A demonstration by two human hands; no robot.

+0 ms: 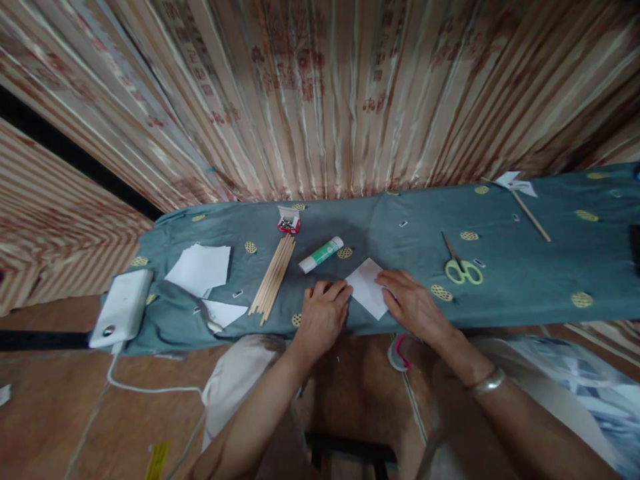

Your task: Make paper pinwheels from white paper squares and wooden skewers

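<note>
A small white square of paper [367, 290] lies on the cloth near the table's front edge, one corner pointing toward me. My left hand [324, 310] is closed at its left corner, fingers curled onto the edge. At the right corner, my right hand [414, 301] grips the paper between thumb and fingers; the fingertips are partly hidden. A green and white glue stick [321, 255] lies just beyond my left hand. To the right rest scissors [463, 270] with light green handles. Several thin wooden sticks [274, 277] lie in a bundle on the left.
Behind the sticks stands an open small red box [289, 223] of shiny metal pieces. White paper sheets [203, 267] and a white device [123, 308] with a cable occupy the left end. A paper pinwheel on a stick [530, 217] lies far right. A curtain [320, 100] hangs behind.
</note>
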